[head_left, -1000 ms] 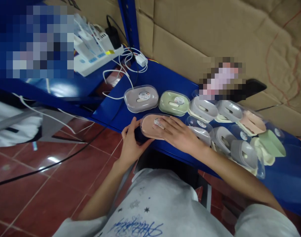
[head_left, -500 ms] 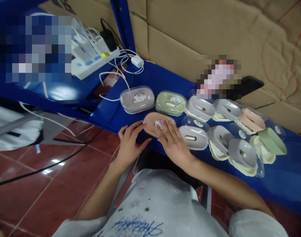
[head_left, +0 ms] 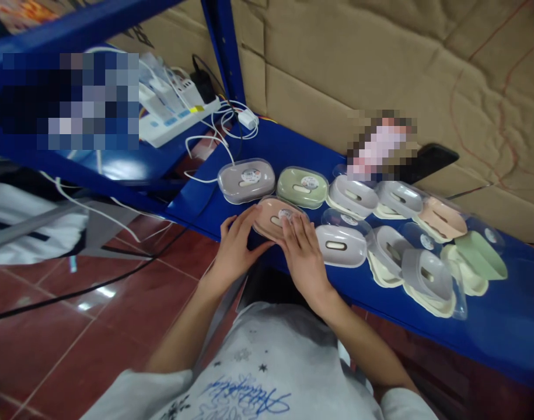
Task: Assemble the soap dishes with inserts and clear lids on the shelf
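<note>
Left hand [head_left: 237, 247] wide at the peach box [head_left: 269, 211], right hand [head_left: 305, 259] flat on top.

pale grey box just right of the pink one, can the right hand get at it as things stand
Probably yes: the pale grey box sits close beside the right hand, with nothing visible between them. The hand would likely only need to leave the pink box.
</note>
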{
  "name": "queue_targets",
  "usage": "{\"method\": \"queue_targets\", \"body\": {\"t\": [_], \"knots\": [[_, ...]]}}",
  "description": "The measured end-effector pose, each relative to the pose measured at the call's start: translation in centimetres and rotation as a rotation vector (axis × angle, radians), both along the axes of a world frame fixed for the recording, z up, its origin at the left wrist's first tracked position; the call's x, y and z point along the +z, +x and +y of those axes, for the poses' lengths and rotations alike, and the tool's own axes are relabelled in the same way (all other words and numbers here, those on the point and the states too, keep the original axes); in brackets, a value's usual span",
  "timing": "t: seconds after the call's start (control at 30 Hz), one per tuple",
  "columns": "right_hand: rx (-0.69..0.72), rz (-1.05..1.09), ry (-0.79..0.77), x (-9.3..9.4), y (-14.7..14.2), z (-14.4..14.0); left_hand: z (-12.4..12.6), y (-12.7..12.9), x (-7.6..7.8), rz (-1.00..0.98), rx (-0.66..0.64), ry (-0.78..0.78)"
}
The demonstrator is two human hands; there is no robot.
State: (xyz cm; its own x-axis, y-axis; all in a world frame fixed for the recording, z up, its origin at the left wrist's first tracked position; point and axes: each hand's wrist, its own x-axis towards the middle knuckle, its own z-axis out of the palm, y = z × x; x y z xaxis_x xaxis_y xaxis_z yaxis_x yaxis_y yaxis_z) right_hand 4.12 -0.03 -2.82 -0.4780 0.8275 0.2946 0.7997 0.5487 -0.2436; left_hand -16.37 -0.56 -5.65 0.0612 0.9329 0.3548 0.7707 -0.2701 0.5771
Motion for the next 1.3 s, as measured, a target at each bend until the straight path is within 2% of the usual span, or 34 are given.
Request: {"method": "queue_targets", "body": {"t": [0.27,0.5,0.57,0.67,0.77,0.87,0.97,1.03,1.1,1.13,1.2,1.27,1.3], "knots": [[0.083,-0.055,0.004,-0.6,0.9,-0.5,-0.3,-0.1,0.1,-0.005,0.016,0.000],[0.170,-0.103,0.017,-0.8,1.1,0.2,-0.4,-1.0,-0.6,-0.070,0.033,0.034],[0.175,-0.098,0.003,-0.3,0.9,0.2,-0.5,-1.3,-0.5,-0.062,0.034,0.026],[0.204,-0.085,0.017,1.6,1.4,-0.2,-0.3,-1.5,0.0,-0.009,0.090,0.057],[0.144,-0.032,0.043,4.0,3.8,-1.2,0.6,-1.8,0.5,0.082,0.191,0.090],[-0.066,0.003,0.057,5.0,7.7,-2.3,2.5,-1.7,0.6,0.086,0.170,0.035],[-0.204,-0.048,0.032,4.3,11.3,-3.1,5.2,-0.6,0.5,0.068,0.140,-0.018],[-0.204,-0.057,0.003,3.5,12.7,-3.6,6.4,0.9,0.7,0.071,0.171,0.003],[-0.185,-0.025,-0.007,2.9,13.4,-4.0,6.5,2.9,1.4,0.048,0.182,0.085],[-0.182,-0.002,0.002,2.8,13.6,-4.1,6.1,3.9,1.9,0.024,0.151,0.133],[-0.189,0.037,0.034,2.5,13.8,-4.4,4.4,5.9,2.7,-0.021,-0.022,0.177],[-0.200,0.047,0.064,2.1,14.0,-4.5,2.1,7.6,3.1,-0.037,-0.229,0.123],[-0.199,0.048,0.073,1.9,14.2,-4.4,1.0,8.3,3.1,-0.048,-0.282,0.090]]}}
